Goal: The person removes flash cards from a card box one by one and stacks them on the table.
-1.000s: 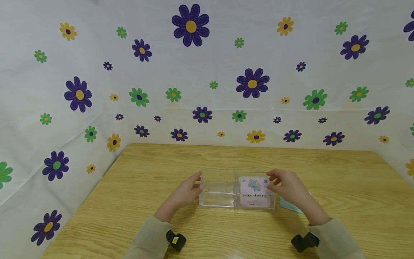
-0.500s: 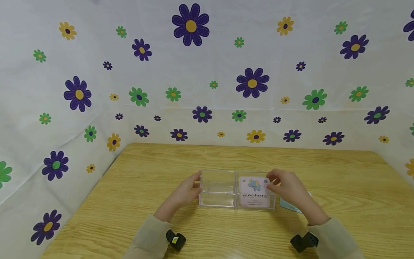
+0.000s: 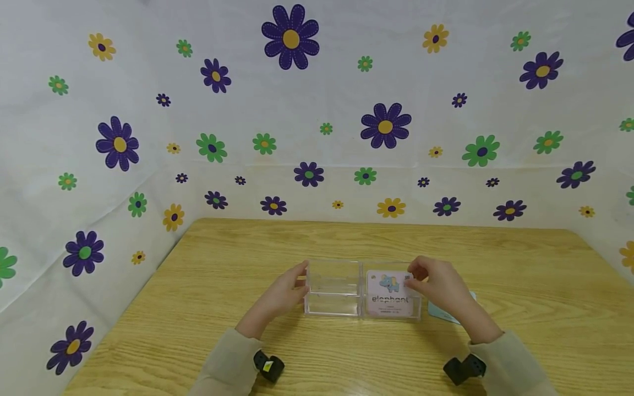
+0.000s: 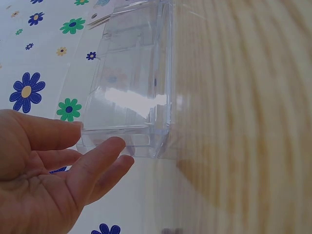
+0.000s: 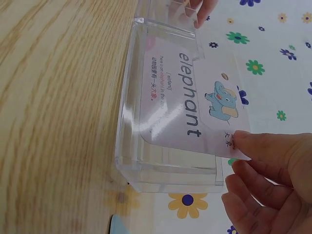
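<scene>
A clear plastic box (image 3: 333, 305) with two compartments side by side stands on the table. My left hand (image 3: 283, 294) is at its left end, fingertips touching the end wall; in the left wrist view the fingers (image 4: 100, 158) are fairly straight and spread. In the right compartment a pale pink elephant flash card (image 3: 390, 294) leans back, its upper part above the front wall. My right hand (image 3: 441, 283) pinches the card's upper right corner between thumb and forefinger, clearest in the right wrist view (image 5: 195, 102). A light blue card (image 3: 443, 313) lies partly hidden under the right forearm.
The wooden table (image 3: 238, 247) extends round the box on all sides. Behind it hangs a white cloth (image 3: 317, 99) with printed flowers. Each wrist wears a black camera band, such as the left band (image 3: 269, 367).
The elephant card and my right hand have barely shifted; the thumb now covers more of the card's printed corner. The left hand and box stay in place.
</scene>
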`<state>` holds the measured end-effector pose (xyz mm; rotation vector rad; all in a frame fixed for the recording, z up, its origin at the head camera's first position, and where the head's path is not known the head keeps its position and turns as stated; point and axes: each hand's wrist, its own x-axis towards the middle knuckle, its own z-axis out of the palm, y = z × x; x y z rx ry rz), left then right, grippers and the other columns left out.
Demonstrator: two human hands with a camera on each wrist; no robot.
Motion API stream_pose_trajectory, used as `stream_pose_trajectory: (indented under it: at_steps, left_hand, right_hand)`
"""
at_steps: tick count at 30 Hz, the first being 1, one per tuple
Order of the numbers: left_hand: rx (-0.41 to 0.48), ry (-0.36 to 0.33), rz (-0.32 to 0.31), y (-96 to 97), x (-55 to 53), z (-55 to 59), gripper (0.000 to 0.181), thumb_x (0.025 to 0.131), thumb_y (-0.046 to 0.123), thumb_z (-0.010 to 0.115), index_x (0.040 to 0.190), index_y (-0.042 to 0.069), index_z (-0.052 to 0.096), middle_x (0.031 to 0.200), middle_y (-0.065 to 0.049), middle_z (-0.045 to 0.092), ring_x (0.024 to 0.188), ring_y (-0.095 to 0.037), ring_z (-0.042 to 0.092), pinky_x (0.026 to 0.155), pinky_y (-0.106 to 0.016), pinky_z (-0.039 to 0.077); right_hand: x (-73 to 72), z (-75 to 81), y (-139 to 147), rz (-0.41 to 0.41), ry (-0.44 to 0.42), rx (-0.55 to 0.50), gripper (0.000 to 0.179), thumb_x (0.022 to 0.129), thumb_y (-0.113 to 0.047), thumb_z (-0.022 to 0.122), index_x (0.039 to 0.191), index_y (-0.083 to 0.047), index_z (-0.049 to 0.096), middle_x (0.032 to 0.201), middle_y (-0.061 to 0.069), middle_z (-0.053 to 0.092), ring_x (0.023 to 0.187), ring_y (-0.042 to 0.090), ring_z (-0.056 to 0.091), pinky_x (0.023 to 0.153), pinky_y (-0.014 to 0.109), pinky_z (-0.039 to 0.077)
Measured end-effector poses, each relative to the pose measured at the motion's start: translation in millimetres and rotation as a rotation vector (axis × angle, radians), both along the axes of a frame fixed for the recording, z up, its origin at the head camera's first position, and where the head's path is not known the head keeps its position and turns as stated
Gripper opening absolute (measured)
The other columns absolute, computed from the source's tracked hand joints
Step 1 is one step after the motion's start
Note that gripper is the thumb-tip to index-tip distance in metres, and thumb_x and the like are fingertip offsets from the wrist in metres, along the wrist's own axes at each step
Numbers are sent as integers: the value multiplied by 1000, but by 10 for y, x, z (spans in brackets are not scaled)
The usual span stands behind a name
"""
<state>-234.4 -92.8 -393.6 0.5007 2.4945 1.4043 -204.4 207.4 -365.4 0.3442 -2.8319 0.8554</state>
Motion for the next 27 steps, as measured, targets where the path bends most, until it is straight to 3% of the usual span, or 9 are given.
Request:
stream_pose_trajectory:
  at_steps: [27]
  left_hand:
    - [-10,0,-2,3,-4,9,54,89,-4,44,138,-5,20,132,-26,34,114,-40,41,78,-41,48]
  right_hand:
    - [1,32,23,-12,28,-9,5,79,-5,64,82,-4,61,73,1,59,68,16,56,60,31,47]
